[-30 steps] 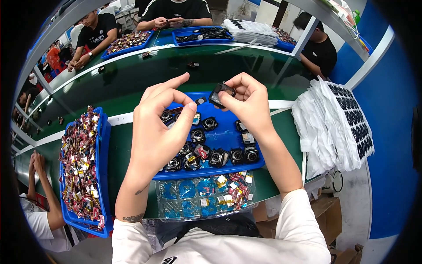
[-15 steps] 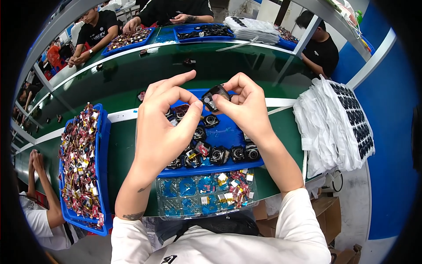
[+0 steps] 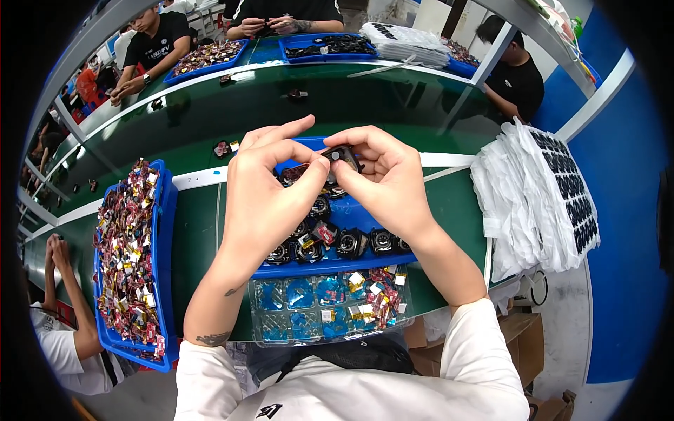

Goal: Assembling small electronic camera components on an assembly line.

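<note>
Between the thumb and fingers of my right hand (image 3: 382, 172) is a small black watch case (image 3: 341, 153), tilted over the blue tray (image 3: 354, 210). My left hand (image 3: 270, 186) meets it at its left edge, thumb and forefinger pinched together and the other fingers raised. Whatever is in that pinch is hidden or too small to make out. Below my hands, several black watch cases (image 3: 349, 243) with round centres lie in the tray. One small red circuit board with a battery (image 3: 325, 232) rests among them.
A clear compartment tray (image 3: 284, 319) with blue film pieces and small boards sits nearest me. Left stands a blue bin (image 3: 168, 281) heaped with circuit boards (image 3: 130, 252); right, stacked white trays (image 3: 516, 203) with black parts. Beyond the green conveyor belt (image 3: 393, 98), other people sit working.
My right hand has brought the watch case slightly lower and left, against my left fingertips. Parts on the belt have shifted left. The person across has brought both hands together.
</note>
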Demonstrator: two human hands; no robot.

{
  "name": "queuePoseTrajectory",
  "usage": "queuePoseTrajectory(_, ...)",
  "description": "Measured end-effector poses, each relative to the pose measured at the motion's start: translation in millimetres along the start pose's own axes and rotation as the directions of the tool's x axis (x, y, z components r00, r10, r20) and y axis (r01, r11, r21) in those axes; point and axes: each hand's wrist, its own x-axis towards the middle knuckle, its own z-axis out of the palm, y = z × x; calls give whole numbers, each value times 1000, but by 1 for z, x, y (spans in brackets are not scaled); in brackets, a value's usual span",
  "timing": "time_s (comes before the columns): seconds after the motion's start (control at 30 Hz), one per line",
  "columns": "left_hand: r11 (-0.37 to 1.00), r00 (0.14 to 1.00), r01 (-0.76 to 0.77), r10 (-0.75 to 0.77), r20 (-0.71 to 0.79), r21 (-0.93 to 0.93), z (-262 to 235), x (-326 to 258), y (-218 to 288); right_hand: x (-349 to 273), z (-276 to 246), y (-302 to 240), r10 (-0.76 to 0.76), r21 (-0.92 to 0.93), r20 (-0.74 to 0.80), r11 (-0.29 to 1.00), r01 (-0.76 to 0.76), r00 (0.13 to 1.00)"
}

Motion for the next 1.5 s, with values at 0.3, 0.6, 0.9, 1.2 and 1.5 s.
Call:
queuePoseTrajectory(0.3,997,1000,25,-25,0,-68,1,0,-2,-1,0,2,-43,-21,-13,999,43,999)
queuePoseTrajectory(0.6,997,1000,26,-27,-8,-74,3,1,-3,-2,1,1,-28,-8,-12,1000,28,1000)
queuePoseTrajectory(0.9,997,1000,-5,4,-20,-77,-1,-1,2,0,-1,1,-77,79,-26,994,79,997)
queuePoseTrajectory(1.2,864,956,270,-189,222,-425,-19,9,-3,4,-8,0,-235,148,16,962,230,972)
queuePoseTrajectory(1.5,791,961,269,-184,205,-550,-23,11,-1,9,-11,3,-301,181,47,940,289,952)
